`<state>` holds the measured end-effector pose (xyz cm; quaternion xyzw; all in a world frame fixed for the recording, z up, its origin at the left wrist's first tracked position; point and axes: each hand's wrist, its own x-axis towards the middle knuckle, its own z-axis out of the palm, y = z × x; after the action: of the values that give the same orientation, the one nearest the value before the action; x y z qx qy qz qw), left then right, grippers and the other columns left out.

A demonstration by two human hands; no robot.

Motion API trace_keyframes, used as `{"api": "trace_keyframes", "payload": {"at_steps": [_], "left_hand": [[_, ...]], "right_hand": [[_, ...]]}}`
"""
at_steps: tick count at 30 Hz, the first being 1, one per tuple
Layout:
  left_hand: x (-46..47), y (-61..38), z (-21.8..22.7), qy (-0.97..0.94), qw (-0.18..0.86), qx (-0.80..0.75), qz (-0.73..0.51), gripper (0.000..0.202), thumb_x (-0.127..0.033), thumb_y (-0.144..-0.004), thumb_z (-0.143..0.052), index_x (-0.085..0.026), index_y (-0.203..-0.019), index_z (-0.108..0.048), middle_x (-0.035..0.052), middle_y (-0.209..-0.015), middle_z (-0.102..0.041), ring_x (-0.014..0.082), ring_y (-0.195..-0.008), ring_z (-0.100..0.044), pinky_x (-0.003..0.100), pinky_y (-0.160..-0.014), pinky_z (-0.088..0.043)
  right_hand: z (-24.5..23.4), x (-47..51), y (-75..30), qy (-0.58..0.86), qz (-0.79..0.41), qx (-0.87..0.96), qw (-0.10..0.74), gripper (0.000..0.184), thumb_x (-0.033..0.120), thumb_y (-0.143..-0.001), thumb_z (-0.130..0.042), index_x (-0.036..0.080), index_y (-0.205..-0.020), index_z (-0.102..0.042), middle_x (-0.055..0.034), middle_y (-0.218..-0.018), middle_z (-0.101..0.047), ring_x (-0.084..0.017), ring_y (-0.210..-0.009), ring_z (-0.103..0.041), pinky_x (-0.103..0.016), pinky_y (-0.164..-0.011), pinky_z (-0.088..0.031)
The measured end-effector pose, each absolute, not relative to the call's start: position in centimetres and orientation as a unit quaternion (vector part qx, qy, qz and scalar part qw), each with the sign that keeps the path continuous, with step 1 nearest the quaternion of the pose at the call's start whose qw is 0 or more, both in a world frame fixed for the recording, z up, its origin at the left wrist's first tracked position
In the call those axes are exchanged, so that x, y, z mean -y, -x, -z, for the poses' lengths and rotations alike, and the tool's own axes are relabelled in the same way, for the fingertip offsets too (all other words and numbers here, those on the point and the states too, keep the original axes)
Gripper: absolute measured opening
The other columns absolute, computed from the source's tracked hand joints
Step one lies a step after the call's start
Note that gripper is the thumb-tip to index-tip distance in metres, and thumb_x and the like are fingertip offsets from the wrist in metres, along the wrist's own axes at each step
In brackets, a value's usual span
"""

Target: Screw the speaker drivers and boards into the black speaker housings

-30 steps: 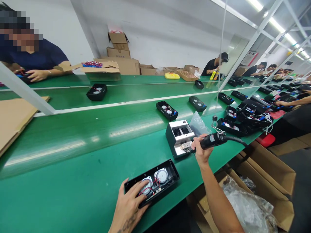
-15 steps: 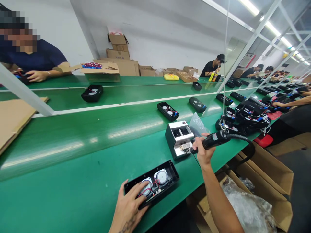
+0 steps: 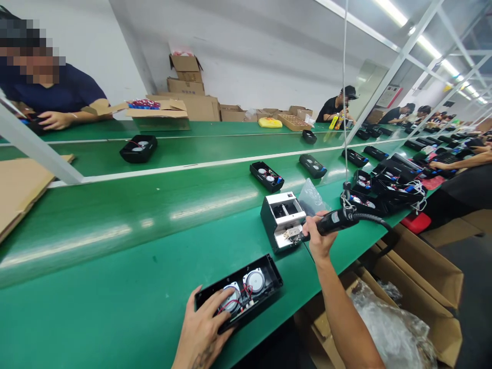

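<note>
My left hand (image 3: 203,328) lies with spread fingers on the near end of an open black speaker housing (image 3: 246,289) that shows two round speakers and red wires. My right hand (image 3: 319,237) is closed round the grip of a black electric screwdriver (image 3: 338,219), which hangs on a cord from above. Its tip points at the front of a white screw feeder box (image 3: 282,219) standing on the green bench (image 3: 115,287).
Several more black housings ride the green conveyor (image 3: 184,148) and pile up at the right (image 3: 384,189). Cardboard boxes (image 3: 415,287) with plastic wrap sit below the bench's edge. A person in dark blue (image 3: 49,97) works across the line; other people sit farther right.
The screwdriver and right hand have barely shifted by the feeder. The housings on the conveyor have drifted left. My left hand has stayed on the housing.
</note>
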<state>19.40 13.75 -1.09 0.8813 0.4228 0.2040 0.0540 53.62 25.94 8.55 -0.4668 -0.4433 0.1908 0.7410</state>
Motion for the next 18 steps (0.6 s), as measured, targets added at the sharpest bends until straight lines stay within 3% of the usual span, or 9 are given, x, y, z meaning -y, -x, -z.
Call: {"api": "trace_keyframes", "payload": {"at_steps": [7,12,16,18], "left_hand": [[-13.43,-20.14,1.13,-0.871,0.027,-0.434,-0.230,0.019,-0.013,-0.078,-0.070,-0.031,-0.084,-0.072,0.0025,-0.132,-0.080,0.0364,-0.109,-0.079,0.076,-0.122,-0.032],[-13.46,-20.20,1.22,-0.870,0.017,-0.432,-0.235,0.017,-0.013,-0.079,-0.070,-0.030,-0.083,-0.071,0.0018,-0.133,-0.079,0.0351,-0.110,-0.079,0.073,-0.125,-0.028],[-13.69,-19.95,1.34,-0.879,-0.004,-0.407,-0.247,0.015,-0.018,-0.080,-0.072,-0.032,-0.085,-0.069,0.0009,-0.134,-0.079,0.0314,-0.109,-0.079,0.068,-0.131,-0.015],[-13.74,-19.95,1.27,-0.879,0.000,-0.408,-0.248,0.015,-0.018,-0.080,-0.074,-0.032,-0.086,-0.069,0.0004,-0.134,-0.079,0.0313,-0.108,-0.079,0.067,-0.131,-0.016]], "right_hand": [[-8.41,-25.85,-53.53,0.472,-0.174,0.445,0.741,0.040,0.047,-0.089,-0.082,0.024,-0.105,-0.052,0.0117,-0.055,-0.059,-0.013,-0.041,-0.053,-0.030,-0.050,-0.048],[-8.52,-25.65,-53.22,0.466,-0.177,0.441,0.746,0.042,0.052,-0.091,-0.078,0.027,-0.104,-0.048,0.0143,-0.053,-0.054,-0.013,-0.039,-0.051,-0.030,-0.049,-0.048],[-8.09,-25.68,-53.39,0.480,-0.167,0.436,0.743,0.042,0.047,-0.088,-0.083,0.024,-0.104,-0.052,0.0111,-0.056,-0.060,-0.013,-0.042,-0.053,-0.031,-0.051,-0.047],[-8.14,-25.59,-53.44,0.480,-0.171,0.441,0.739,0.041,0.045,-0.088,-0.083,0.023,-0.106,-0.053,0.0111,-0.056,-0.060,-0.014,-0.042,-0.054,-0.031,-0.052,-0.048]]}}
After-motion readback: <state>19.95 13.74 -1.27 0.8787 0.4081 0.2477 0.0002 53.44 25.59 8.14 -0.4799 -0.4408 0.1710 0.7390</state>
